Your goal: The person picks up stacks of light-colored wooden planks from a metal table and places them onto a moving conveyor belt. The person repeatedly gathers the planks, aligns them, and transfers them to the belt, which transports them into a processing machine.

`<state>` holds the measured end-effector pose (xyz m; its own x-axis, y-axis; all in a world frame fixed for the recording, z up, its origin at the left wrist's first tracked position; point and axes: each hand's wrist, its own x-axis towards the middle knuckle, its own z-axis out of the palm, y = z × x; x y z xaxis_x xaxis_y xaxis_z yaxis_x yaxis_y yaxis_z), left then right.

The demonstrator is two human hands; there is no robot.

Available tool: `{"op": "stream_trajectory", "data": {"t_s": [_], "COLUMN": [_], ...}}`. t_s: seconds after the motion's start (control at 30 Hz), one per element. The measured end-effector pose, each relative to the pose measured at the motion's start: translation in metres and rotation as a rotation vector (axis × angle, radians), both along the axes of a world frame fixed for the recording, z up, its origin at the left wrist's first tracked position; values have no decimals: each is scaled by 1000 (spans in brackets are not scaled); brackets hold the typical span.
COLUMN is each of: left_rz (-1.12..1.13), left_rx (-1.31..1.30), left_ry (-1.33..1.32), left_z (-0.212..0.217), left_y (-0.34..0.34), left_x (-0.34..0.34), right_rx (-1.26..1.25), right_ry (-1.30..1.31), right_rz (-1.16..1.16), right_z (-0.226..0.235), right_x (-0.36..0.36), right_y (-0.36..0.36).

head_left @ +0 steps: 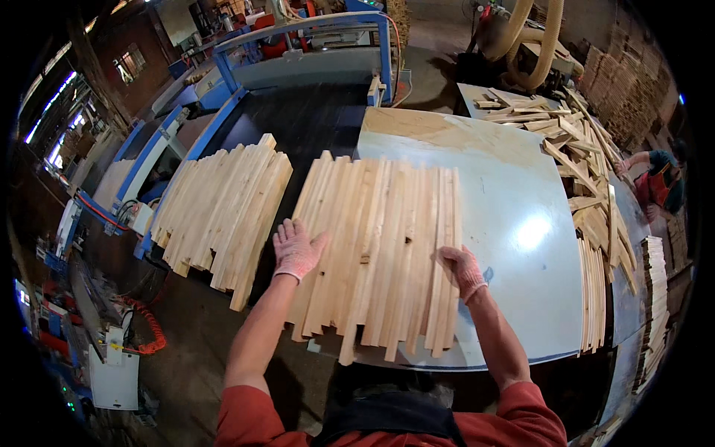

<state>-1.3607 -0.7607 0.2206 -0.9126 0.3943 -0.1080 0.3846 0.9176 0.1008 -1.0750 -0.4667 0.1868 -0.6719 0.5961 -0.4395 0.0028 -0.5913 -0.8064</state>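
Note:
A wide batch of pale wooden strips point(383, 246) lies side by side in front of me, with uneven ends, between my two hands. Both hands wear light pinkish knit gloves. My left hand point(296, 249) is open, its fingers stretched out against the left edge of the batch. At the opposite edge, my right hand point(463, 271) has its fingers bent over the outermost strips; its fingertips are partly hidden. Left of these strips, a second batch of strips point(223, 208) rests on the dark conveyor belt point(298, 112), with a gap between the batches.
A pale smooth tabletop point(514, 223) extends under and right of the strips. A blue machine frame point(298, 30) spans the belt's far end. Loose wood offcuts point(585, 160) are heaped at the right, near another person point(659, 179). A red coiled hose point(153, 328) hangs lower left.

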Motion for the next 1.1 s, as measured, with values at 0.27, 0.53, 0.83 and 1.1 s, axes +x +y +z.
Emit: {"op": "stream_trajectory", "data": {"t_s": [0.27, 0.53, 0.83, 1.1], "left_rz": [-293, -441, -457, -431], "left_rx": [42, 67, 68, 40], "left_ry": [53, 6, 10, 37], "left_z": [11, 20, 34, 35], "left_y": [-59, -66, -66, -60], "left_x": [-56, -57, -58, -52], "right_rx": [40, 1077, 1703, 1651], "right_ry": [35, -1158, -835, -892], "right_rz": [46, 328, 211, 181], "right_z": [3, 71, 48, 53], "right_x": [-99, -110, -245, -250], "right_y": [-32, -68, -195, -184]}}
